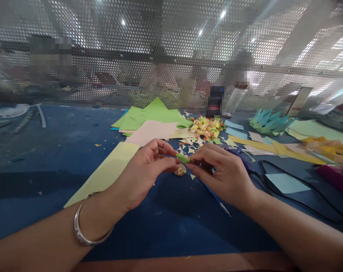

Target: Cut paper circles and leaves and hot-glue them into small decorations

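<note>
Closest to the camera are two bare forearms (298,223) coming in from the bottom corners, with one silver bangle (79,226) on the left wrist. The left hand (145,166) has thumb and fingertips pinched together on one little green paper piece (183,158), and the right hand (219,170) is pinching the other end, so basically both grips are closed on it, and it's held up right between them. Just below it there's one round tan disc (179,170) with a pale curl on top. One slim blue tool (214,194) with a metal tip pokes out from under the right hand, lying on the blue table (126,234). Past the hands there's one heap of small folded paper bits (207,126), way too many to count, plus a bunch of pointy pale scraps. To the left, one long pale yellow strip (103,172), one pale pink sheet (151,130) and some green sheets (157,107), overlapping so I can't get a number. Over on the right: one spiky teal paper form (269,122), one pale blue square (287,183) and a looping black cable (298,204).
</note>
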A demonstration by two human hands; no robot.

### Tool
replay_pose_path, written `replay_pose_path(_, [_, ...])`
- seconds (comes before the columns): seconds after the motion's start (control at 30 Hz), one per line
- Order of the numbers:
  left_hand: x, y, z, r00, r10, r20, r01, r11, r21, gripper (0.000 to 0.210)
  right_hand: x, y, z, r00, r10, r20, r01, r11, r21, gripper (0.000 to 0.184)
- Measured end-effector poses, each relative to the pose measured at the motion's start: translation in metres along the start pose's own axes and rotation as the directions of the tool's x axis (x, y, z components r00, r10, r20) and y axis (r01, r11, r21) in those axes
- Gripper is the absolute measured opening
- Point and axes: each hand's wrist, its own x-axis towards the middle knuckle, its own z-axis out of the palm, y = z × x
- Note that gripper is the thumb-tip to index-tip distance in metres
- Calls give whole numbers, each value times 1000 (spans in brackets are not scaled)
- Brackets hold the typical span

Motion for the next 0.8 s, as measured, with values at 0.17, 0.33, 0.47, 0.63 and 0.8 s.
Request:
replay_pose_path(0.17, [-4,3,-4,966,239,97,-258,884,389,13,1,-1,-2,1000,16,-7,-16,1000,7,6])
replay_pose_path(0.33, [-5,4,-6,951,268,157,-310,811,496,13,1,-1,-2,1000,9,2,-9,1000,-4,6])
replay_pose_path(0.47, [-4,2,-8,951,256,172,-309,796,520,8,1,-1,0,1000,6,15,-6,1000,-8,6])
replay_pose_path(0.63, [-2,1,-9,951,223,212,-305,782,544,5,1,-1,-1,999,4,39,-3,1000,-13,7])
replay_pose_path(0.8, [-1,-1,-8,953,217,211,-299,791,534,8,1,-2,-2,996,29,82,-28,1000,-12,9])
